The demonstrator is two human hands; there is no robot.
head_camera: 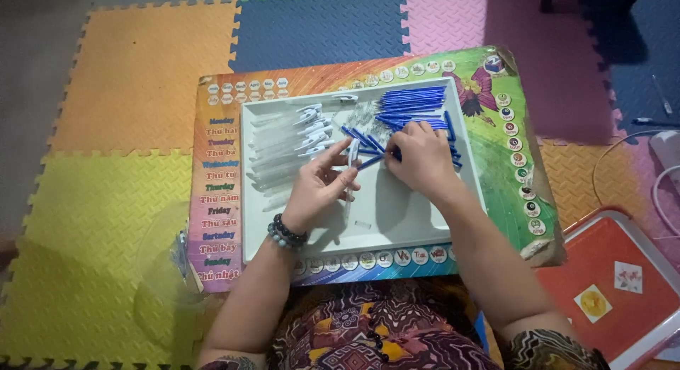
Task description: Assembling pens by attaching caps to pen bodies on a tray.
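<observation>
Left hand (316, 188) pinches a clear pen barrel (351, 173), long axis near upright in frame, tip away from the wearer. Right hand (423, 160) closes on blue refills (368, 145) just right of that barrel; the refill pile (414, 104) lies beyond it in the white tray (397, 221).

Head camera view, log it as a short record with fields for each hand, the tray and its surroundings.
left hand: holds a clear pen barrel upright-ish over the tray; beaded bracelet on the wrist
right hand: reaching into the blue pen refills, fingers on a few of them
tray: white, rectangular; row of clear pen barrels with clips on its left, blue refills at upper right
under the tray: colourful printed board
floor: foam puzzle mats
lower right: red tray
</observation>
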